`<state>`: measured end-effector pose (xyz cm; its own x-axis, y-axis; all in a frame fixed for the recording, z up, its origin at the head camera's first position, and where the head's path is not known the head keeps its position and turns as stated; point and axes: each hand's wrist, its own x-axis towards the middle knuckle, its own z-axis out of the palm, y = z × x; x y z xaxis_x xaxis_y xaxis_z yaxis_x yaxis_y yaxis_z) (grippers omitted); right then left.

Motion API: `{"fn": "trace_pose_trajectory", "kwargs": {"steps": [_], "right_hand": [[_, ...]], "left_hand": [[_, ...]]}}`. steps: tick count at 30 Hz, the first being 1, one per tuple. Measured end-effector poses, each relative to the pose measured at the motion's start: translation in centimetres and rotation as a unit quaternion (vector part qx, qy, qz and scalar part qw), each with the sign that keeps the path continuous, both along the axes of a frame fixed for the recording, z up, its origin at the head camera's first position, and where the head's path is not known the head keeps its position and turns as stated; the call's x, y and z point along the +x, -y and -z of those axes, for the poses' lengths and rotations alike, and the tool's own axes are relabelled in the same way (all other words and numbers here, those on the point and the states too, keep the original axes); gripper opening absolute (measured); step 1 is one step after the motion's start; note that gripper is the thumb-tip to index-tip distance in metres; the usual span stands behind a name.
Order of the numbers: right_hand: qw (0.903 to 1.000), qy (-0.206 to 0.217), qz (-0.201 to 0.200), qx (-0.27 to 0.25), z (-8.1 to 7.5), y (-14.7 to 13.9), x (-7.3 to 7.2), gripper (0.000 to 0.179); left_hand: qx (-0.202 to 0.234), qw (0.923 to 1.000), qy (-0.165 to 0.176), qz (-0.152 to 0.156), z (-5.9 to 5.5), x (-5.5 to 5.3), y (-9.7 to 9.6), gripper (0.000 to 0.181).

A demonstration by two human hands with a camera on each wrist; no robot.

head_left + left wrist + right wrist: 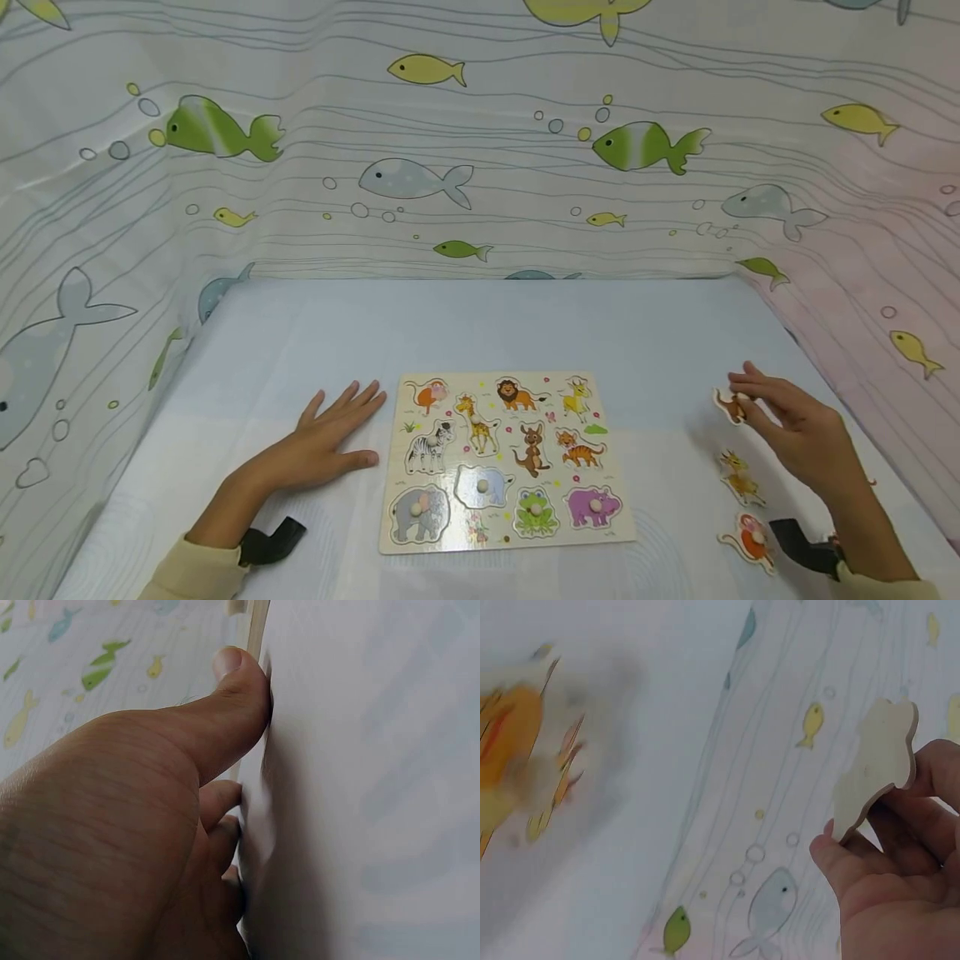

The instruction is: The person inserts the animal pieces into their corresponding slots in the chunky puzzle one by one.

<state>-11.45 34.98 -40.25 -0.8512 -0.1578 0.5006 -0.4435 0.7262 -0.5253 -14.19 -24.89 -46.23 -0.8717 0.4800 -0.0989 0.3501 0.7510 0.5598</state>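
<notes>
My right hand pinches a wooden puzzle piece with a brown animal between thumb and fingers, raised above the table's right side. In the right wrist view its bare wooden back faces the camera. Fingers spread, my left hand rests on the table beside the left edge of the wooden puzzle board. Knobbed elephant, pale blue animal, frog and hippo pieces sit along the board's lower part. Above them are knobless animal pictures, including a zebra and a kangaroo.
A loose goat piece and a monkey piece lie right of the board. The right forearm partly hides more pieces. Black wrist mounts sit at both wrists. A fish-patterned curtain surrounds the table.
</notes>
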Motion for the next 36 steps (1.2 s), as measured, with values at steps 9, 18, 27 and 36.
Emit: {"fn": "trace_pose_trajectory", "kwargs": {"steps": [9,18,27,36], "right_hand": [[0.9865,0.019,-0.163,0.009,-1.0,6.4,-1.2,0.051],[0.9708,0.057,-0.233,0.012,-0.9,10.5,-2.3,0.044],[0.9628,0.072,-0.259,0.029,-0.2,13.0,-2.7,0.034],[0.9555,0.053,-0.290,0.018,0.6,14.8,-3.0,0.031]], "left_hand": [[0.013,0.9999,-0.004,0.005,0.2,0.0,0.1,0.086],[0.002,1.0000,0.008,-0.002,0.2,-0.2,0.1,0.087],[0.008,1.0000,-0.003,0.001,0.1,-0.1,0.1,0.086],[0.009,0.9999,-0.004,0.002,0.0,0.1,0.1,0.085]]}}
